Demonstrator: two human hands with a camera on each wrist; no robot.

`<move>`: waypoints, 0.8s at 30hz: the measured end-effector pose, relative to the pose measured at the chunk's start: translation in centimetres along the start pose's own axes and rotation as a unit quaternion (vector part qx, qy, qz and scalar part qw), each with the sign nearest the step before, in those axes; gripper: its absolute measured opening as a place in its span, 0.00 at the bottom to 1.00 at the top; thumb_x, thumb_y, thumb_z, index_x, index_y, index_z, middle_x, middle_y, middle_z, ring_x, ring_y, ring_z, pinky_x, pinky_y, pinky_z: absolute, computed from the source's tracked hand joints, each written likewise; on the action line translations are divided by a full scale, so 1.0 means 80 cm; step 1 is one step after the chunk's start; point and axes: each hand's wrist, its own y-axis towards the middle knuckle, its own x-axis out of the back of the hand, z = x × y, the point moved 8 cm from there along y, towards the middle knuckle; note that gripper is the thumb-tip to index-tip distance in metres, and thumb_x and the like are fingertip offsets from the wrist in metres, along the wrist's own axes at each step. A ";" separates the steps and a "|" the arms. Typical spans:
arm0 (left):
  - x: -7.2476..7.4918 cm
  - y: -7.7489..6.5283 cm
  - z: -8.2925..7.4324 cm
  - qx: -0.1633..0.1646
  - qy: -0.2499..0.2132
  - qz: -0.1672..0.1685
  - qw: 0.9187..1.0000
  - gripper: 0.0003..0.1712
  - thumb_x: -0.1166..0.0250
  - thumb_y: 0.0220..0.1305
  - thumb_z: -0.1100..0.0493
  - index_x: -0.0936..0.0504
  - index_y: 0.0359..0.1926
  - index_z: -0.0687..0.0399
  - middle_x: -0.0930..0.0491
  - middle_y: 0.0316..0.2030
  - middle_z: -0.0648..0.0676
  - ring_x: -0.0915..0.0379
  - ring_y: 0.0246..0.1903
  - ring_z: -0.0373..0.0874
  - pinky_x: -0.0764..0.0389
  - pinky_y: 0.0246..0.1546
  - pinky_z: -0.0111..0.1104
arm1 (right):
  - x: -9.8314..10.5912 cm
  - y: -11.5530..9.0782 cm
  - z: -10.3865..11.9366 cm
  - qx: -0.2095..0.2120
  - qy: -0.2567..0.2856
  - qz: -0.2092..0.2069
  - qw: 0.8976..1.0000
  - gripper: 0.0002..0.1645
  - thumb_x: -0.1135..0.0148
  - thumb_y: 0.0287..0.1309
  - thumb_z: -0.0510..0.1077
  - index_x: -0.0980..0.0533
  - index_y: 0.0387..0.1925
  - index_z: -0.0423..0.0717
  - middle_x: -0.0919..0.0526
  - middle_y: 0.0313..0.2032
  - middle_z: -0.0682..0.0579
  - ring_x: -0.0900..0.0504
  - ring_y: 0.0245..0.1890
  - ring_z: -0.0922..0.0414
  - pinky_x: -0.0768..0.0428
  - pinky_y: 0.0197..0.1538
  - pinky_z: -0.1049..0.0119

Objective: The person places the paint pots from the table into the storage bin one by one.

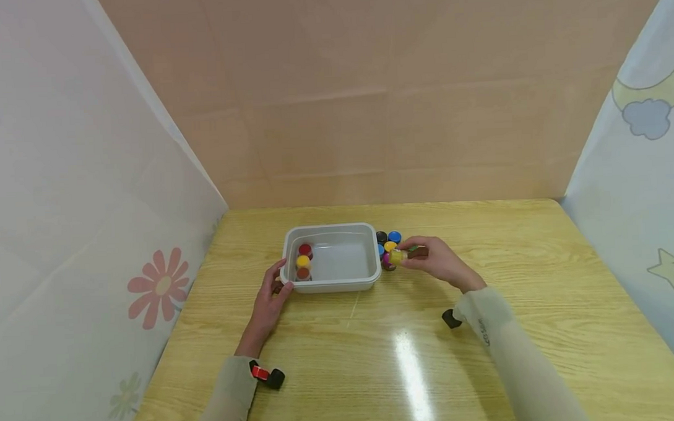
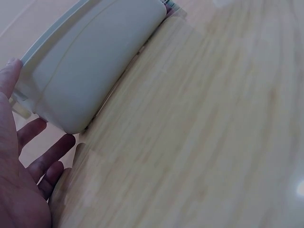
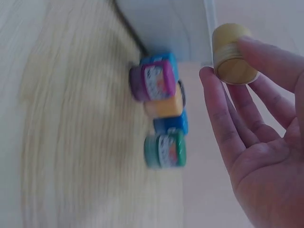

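A white plastic tub (image 1: 344, 261) stands on the table, with a red-lidded jar (image 1: 305, 251), a yellow one (image 1: 302, 261) and a brown one (image 1: 303, 274) lined up along its left wall. At the tub's near left corner my left hand (image 1: 269, 303) holds on, thumb at the rim and fingers around the outer side. My right hand (image 1: 443, 261) pinches a small yellow paint jar (image 3: 229, 52) between thumb and fingers, raised beside the tub's right wall. Below and behind it, more paint jars crowd together, among them a purple-lidded jar (image 3: 152, 80) and a green-lidded jar (image 3: 165, 149).
Close against the tub's right side are also a black-lidded jar (image 1: 382, 237) and a blue-lidded jar (image 1: 394, 236). The wooden table (image 1: 342, 353) reaches back to a brownish-pink sheet (image 1: 390, 134). Patterned white sheets hang at the left and right.
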 end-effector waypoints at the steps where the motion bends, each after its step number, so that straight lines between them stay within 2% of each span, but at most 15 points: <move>1: 0.000 0.000 0.001 0.001 0.000 0.000 1.000 0.34 0.42 0.79 0.57 0.41 0.80 0.51 0.31 0.70 0.68 0.24 0.53 0.54 0.25 0.52 0.32 | -0.001 0.002 0.004 0.003 0.004 -0.002 1.000 0.24 0.31 0.67 0.44 0.21 0.62 0.42 0.20 0.63 0.39 0.17 0.57 0.42 0.16 0.55 0.54; 5: 0.000 0.000 0.002 0.005 -0.001 0.001 1.000 0.34 0.42 0.79 0.58 0.41 0.80 0.51 0.32 0.71 0.68 0.25 0.53 0.54 0.25 0.52 0.31 | -0.011 0.011 0.019 0.014 0.030 -0.001 0.999 0.23 0.30 0.66 0.43 0.20 0.60 0.43 0.19 0.61 0.41 0.16 0.53 0.46 0.16 0.54 0.54; 10: 0.000 0.001 0.002 0.010 -0.005 0.001 1.000 0.34 0.42 0.79 0.57 0.42 0.80 0.50 0.33 0.71 0.67 0.25 0.53 0.53 0.25 0.51 0.29 | -0.027 0.025 0.038 0.024 0.053 0.009 0.998 0.22 0.29 0.65 0.41 0.20 0.59 0.43 0.18 0.58 0.40 0.15 0.51 0.48 0.15 0.52 0.48; 12: 0.000 0.001 0.002 0.010 -0.007 0.001 1.000 0.34 0.42 0.79 0.57 0.41 0.80 0.50 0.32 0.71 0.67 0.25 0.52 0.53 0.25 0.51 0.30 | -0.033 0.032 0.046 0.029 0.060 0.015 0.998 0.22 0.29 0.65 0.40 0.20 0.59 0.43 0.17 0.56 0.39 0.15 0.49 0.46 0.15 0.50 0.44; 18: 0.001 0.001 0.001 0.005 -0.006 -0.002 1.000 0.34 0.42 0.79 0.57 0.41 0.80 0.50 0.31 0.70 0.67 0.25 0.53 0.53 0.25 0.52 0.33 | -0.053 0.053 0.065 0.035 0.057 0.032 0.997 0.21 0.30 0.66 0.43 0.19 0.60 0.47 0.15 0.51 0.44 0.18 0.42 0.46 0.19 0.35 0.53; 21: 0.000 0.001 0.002 0.008 -0.005 -0.001 1.000 0.34 0.42 0.79 0.57 0.41 0.80 0.50 0.31 0.70 0.67 0.25 0.53 0.53 0.25 0.52 0.33 | -0.061 0.062 0.073 0.040 0.032 0.028 0.998 0.20 0.29 0.66 0.44 0.19 0.59 0.49 0.15 0.54 0.48 0.17 0.48 0.51 0.18 0.42 0.58; 24: 0.000 0.002 0.004 0.013 -0.003 0.000 1.000 0.34 0.42 0.79 0.56 0.41 0.80 0.48 0.31 0.70 0.66 0.25 0.53 0.53 0.25 0.52 0.31 | -0.070 0.070 0.082 0.048 0.018 0.026 0.998 0.21 0.29 0.66 0.44 0.18 0.59 0.49 0.16 0.58 0.49 0.17 0.54 0.51 0.18 0.54 0.58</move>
